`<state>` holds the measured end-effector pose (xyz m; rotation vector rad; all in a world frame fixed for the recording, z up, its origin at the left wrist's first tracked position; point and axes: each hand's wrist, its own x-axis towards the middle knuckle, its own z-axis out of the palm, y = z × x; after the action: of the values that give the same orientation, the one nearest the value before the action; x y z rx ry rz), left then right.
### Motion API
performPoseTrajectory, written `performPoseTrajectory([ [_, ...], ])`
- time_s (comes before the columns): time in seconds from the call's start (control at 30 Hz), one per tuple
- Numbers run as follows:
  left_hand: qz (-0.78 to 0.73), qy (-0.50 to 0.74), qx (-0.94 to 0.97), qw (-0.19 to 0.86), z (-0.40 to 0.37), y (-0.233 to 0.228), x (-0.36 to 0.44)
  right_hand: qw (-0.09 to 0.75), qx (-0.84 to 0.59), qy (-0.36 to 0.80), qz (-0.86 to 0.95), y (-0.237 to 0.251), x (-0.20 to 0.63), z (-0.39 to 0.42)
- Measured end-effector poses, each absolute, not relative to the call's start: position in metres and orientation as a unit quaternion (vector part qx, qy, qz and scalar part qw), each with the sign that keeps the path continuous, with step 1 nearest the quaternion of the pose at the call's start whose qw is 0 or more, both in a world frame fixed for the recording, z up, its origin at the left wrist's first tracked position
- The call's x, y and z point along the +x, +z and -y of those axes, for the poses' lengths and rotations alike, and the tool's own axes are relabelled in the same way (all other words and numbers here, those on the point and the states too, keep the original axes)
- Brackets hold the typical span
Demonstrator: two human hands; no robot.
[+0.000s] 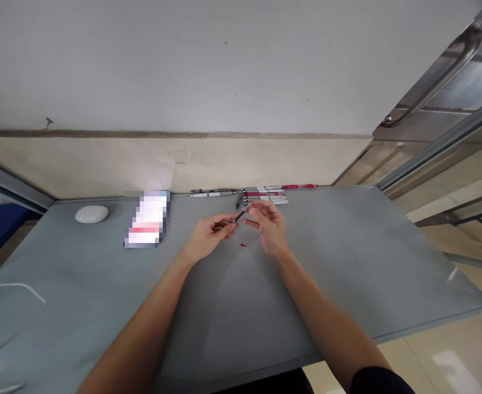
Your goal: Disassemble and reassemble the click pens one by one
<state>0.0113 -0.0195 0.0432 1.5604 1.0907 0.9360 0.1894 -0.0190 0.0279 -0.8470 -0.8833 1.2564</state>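
head view: left hand (pixel 210 232) pinches a thin dark pen-like rod (pixel 239 216) between curled fingertips, gripping its lower end. rod is held just above the smooth matte grey worktop (pixel 347 262), mid-worktop toward the far edge. long axis runs diagonally, tip pointing up and right toward the right hand (pixel 267 221). right hand is loosely cupped, fingers half bent, fingertips right at the rod's upper end; contact cannot be told. a small red plastic bit (pixel 243 245) lies on the worktop between the two wrists. a row of slim white, grey and red pens (pixel 261 193) lies parallel along the far edge. a white oval glossy object (pixel 92 214) sits far left.
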Motion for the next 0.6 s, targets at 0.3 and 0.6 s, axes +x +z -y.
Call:
performPoseTrajectory([
  [0.3,-0.439,0.386,0.646,0.490,0.0213,0.0363,0.0140,0.631,-0.374,0.574,0.364,0.0267,0.1904,0.0207],
  [0.6,-0.455,0.416,0.611,0.497,0.0207,0.0358,0.0182,0.635,-0.373,0.578,0.353,0.0233,0.1905,0.0215],
])
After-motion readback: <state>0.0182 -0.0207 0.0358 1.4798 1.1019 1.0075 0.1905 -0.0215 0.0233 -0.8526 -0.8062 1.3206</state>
